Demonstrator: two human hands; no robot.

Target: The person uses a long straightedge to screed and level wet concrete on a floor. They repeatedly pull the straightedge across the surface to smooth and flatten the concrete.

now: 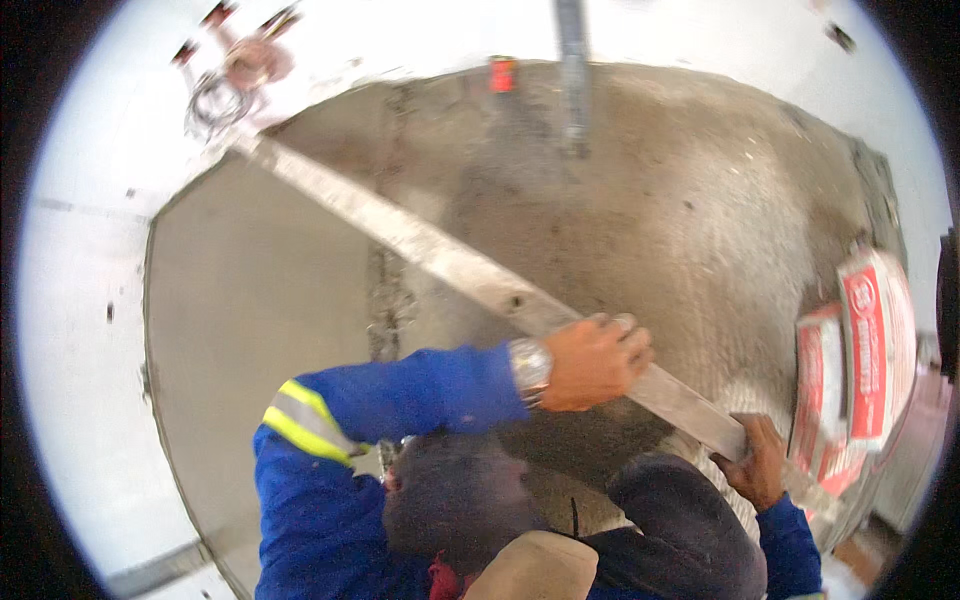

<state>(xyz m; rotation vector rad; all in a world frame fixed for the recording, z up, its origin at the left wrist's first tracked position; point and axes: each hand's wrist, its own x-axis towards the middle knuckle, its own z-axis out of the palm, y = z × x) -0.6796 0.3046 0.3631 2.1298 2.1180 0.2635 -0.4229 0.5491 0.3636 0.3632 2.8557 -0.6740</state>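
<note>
A long, pale, mortar-smeared straightedge slants from the upper left down to the lower right, above the grey screed floor. My left hand, with a metal watch on its wrist, is closed over the bar near its middle right. Further down, close to the lower right end, my right hand grips the same bar. The far end lies by the wall at the upper left. Blue sleeves cover both arms, and the left one has a yellow and silver reflective band. My bent knees show below the bar.
Two red and white bags stand at the right. A smooth, wet-looking screed strip covers the left, with a rough seam beside it. A grey post and a small orange-red object are at the far wall. Coiled wires hang upper left.
</note>
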